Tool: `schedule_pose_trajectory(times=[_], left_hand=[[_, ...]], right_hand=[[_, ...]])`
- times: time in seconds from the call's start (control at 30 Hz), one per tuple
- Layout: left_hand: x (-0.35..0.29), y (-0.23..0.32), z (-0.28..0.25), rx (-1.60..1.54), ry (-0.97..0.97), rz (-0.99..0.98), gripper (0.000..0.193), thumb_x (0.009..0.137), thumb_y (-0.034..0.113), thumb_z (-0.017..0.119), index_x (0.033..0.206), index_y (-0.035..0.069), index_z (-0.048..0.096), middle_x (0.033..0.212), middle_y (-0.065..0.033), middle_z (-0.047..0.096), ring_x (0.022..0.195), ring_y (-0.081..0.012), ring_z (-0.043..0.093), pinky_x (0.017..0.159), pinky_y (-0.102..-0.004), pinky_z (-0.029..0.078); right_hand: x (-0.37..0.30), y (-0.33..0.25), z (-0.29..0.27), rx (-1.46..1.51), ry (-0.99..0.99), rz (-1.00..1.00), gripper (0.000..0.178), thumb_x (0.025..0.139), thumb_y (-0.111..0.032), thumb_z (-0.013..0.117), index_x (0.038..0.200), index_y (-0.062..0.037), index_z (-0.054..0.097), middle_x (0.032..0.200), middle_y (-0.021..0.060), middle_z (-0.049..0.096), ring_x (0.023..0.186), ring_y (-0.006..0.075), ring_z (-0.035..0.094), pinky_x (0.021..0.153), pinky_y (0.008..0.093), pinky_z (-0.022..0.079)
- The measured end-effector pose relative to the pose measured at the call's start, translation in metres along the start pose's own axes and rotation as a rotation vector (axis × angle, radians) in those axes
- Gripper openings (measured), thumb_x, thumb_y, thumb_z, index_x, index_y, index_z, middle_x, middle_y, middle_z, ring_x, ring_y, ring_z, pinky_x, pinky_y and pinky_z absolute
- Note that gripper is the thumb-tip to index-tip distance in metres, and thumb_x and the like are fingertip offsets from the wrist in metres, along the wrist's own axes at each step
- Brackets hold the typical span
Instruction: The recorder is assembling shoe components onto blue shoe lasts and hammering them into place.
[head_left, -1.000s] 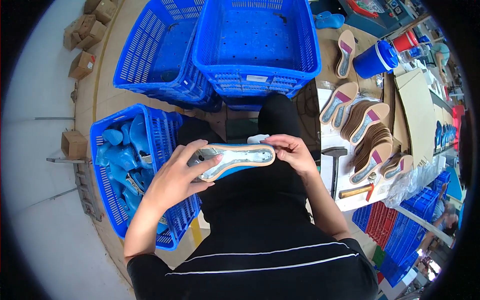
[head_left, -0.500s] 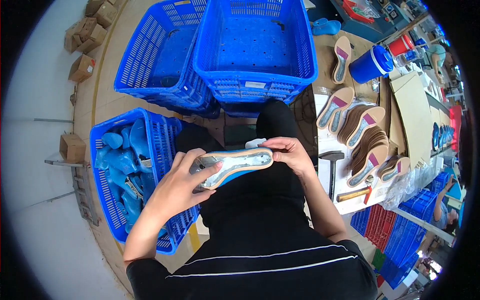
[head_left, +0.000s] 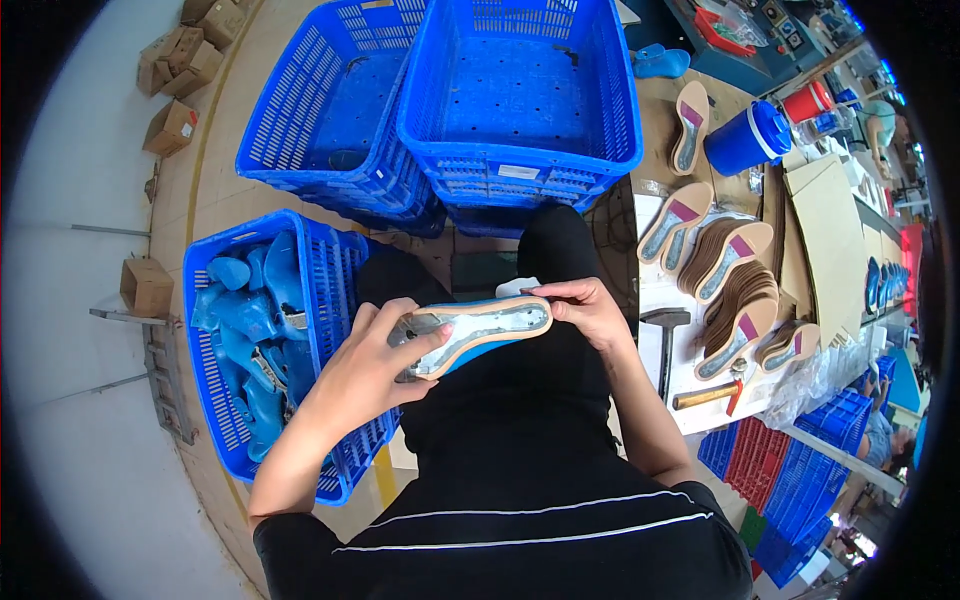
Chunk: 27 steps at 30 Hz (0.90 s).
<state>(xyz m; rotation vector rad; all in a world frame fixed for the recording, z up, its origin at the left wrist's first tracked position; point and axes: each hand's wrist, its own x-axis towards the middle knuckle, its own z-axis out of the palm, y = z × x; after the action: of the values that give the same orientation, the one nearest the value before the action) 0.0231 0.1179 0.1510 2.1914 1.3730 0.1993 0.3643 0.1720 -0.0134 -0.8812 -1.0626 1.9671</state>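
Observation:
Over my lap lies a blue shoe last (head_left: pixel 487 347), sole side up, with a tan-edged insole (head_left: pixel 535 329) on it that has a grey and silvery middle. My left hand (head_left: pixel 360 360) is closed around the wide end, its fingers spread over the insole and its thumb side toward me. At the narrow heel end, my right hand (head_left: pixel 592 312) pinches with thumb and index finger at the rim. A small white piece (head_left: pixel 516 287) shows beside those fingertips; whether it is held cannot be made out. The last's underside is mostly hidden.
A blue crate (head_left: pixel 215 420) of blue shoe lasts stands at my left. Ahead are stacked blue crates (head_left: pixel 520 170). On the right-hand table lie stacked insoles (head_left: pixel 740 315), a hammer (head_left: pixel 667 345), another wooden-handled hammer (head_left: pixel 705 397) and a blue jug (head_left: pixel 740 140).
The view has shifted slightly, and the surroundings sit a little differently in it. Both hands keep nearly the same hold on the last and insole.

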Motion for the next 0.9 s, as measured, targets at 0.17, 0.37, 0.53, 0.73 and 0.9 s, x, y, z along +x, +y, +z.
schedule_pose_trajectory(times=[0.17,0.37,0.53,0.73,0.9], left_hand=[[0.002,-0.002,0.001,0.014,-0.01,0.09,0.062,0.074,0.023,0.098,0.132,0.017,0.078,0.149,-0.0142,0.056,0.116,-0.0348,0.06,0.094,-0.0427,0.061],[-0.005,0.007,0.015,0.07,0.016,0.152,0.065,0.079,0.026,0.094,0.138,0.013,0.071,0.151,-0.0192,0.052,0.112,-0.0367,0.058,0.083,-0.0432,0.065],[-0.014,0.015,0.024,0.045,0.012,0.116,0.068,0.081,0.025,0.094,0.142,0.009,0.068,0.152,-0.0235,0.05,0.113,-0.0393,0.06,0.085,-0.0455,0.065],[-0.015,0.021,0.033,0.07,0.075,0.103,0.07,0.08,0.022,0.093,0.142,0.004,0.067,0.154,-0.0263,0.049,0.114,-0.0415,0.06,0.088,-0.0482,0.064],[-0.012,0.021,0.066,0.196,0.227,0.166,0.075,0.077,0.026,0.094,0.138,-0.002,0.061,0.146,-0.0333,0.051,0.111,-0.047,0.059,0.084,-0.0542,0.059]], right_hand=[[-0.002,0.009,0.001,0.046,0.03,-0.077,0.058,0.098,-0.044,0.081,0.13,0.0038,0.077,0.129,0.0198,0.078,0.12,0.0255,0.075,0.11,0.0374,0.056],[-0.006,0.008,0.008,-0.03,0.062,-0.194,0.071,0.104,-0.052,0.07,0.144,0.0056,0.065,0.131,0.0234,0.075,0.126,0.0282,0.072,0.113,0.0411,0.055],[-0.042,0.021,-0.01,-0.04,0.361,-0.252,0.044,0.111,-0.031,0.066,0.137,0.0039,0.069,0.124,0.0192,0.078,0.119,0.0272,0.076,0.111,0.0417,0.057],[-0.062,0.033,-0.012,-0.072,0.438,-0.197,0.038,0.112,-0.028,0.066,0.132,0.0042,0.073,0.125,0.0176,0.079,0.119,0.0237,0.075,0.111,0.0388,0.056],[-0.021,0.015,0.025,0.063,0.304,-0.234,0.046,0.111,-0.036,0.066,0.136,0.0028,0.073,0.137,0.0158,0.075,0.132,0.0231,0.067,0.119,0.0387,0.047]])
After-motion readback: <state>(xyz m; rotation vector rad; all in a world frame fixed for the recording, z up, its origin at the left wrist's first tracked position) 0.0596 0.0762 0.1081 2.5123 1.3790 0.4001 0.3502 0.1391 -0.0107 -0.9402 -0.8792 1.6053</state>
